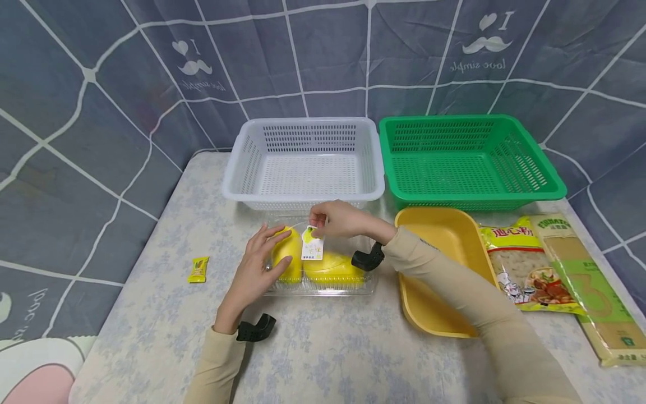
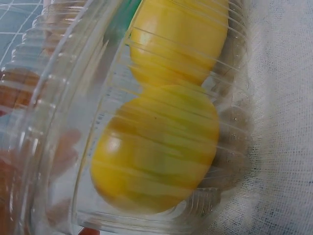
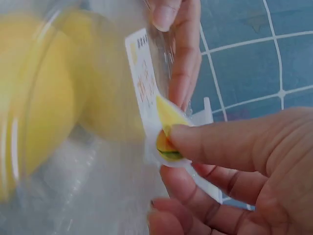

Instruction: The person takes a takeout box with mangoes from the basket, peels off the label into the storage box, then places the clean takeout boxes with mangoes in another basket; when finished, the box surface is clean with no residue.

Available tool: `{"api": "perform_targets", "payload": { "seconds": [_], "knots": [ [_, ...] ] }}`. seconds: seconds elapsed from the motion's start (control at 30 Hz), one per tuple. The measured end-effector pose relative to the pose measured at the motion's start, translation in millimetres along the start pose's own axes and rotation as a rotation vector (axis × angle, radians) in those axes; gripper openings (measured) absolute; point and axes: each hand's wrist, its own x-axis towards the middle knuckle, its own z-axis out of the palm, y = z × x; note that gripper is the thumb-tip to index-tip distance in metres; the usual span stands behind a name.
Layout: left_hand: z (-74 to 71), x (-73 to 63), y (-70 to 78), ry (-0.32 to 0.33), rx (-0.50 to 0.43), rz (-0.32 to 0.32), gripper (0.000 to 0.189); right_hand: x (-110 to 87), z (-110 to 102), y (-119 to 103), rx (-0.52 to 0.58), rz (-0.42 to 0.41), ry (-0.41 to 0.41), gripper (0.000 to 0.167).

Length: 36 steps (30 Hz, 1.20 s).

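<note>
In the head view, a ribbed clear clamshell container (image 1: 320, 290) sits on the table directly below the white basket (image 1: 303, 198), with yellow fruits (image 1: 335, 270) inside. The left hand (image 1: 258, 262) spreads over its 9 o'clock end, thumb and fingers apart, probably to steady the lid. The right hand (image 1: 339, 219), at 12 o'clock, pinches the top of a fruit label (image 1: 312, 251), perhaps because that end is easiest to lift. From the container, the green basket (image 1: 479, 198) stands at 2 o'clock, the orange-yellow tray (image 1: 439, 306) at 3, pasta bags (image 1: 527, 269) beyond it, and a small yellow sachet (image 1: 198, 270) at 9, seemingly set aside to leave working room.

In the left wrist view, two fruits show through the ribbed wall, tablecloth (image 2: 283, 122) at 3 o'clock; that hand's contact is unclear.

In the right wrist view, the thumb presses the label's printed face, fingers behind; whether it adheres elsewhere I cannot tell.
</note>
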Motion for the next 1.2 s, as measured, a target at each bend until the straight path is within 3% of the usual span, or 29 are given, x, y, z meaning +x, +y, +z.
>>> {"api": "perform_targets", "payload": {
  "seconds": [0.13, 0.37, 0.5, 0.7, 0.93, 1.07, 1.2],
  "knots": [
    [0.4, -0.8, -0.3, -0.010, 0.001, -0.005, 0.049, -5.7, -1.0, 4.9, 0.088, -0.042, -0.011, 0.007],
    [-1.7, -1.4, 1.8, -0.006, 0.011, -0.012, 0.048, -31.1, -6.8, 4.0, 0.335, -0.075, -0.066, 0.008],
    [-2.1, -1.4, 1.9, -0.005, 0.003, -0.003, 0.048, -53.4, -15.0, 8.0, 0.398, -0.072, -0.027, 0.010],
    [-1.9, -1.2, 1.8, -0.009, -0.008, 0.002, 0.049, -94.6, -34.3, 26.3, 0.441, 0.036, 0.099, 0.014],
    [-1.8, -2.0, 1.5, -0.009, -0.014, -0.004, 0.048, -138.2, -51.4, 63.1, 0.423, 0.202, 0.177, 0.023],
    [-1.8, -1.2, 1.2, -0.011, -0.012, -0.010, 0.048, -156.7, -54.7, 85.4, 0.389, 0.268, 0.185, 0.024],
    [-1.8, -0.5, 0.1, -0.012, -0.011, -0.006, 0.048, -167.2, -52.6, 106.4, 0.372, 0.322, 0.127, 0.021]
  ]
}}
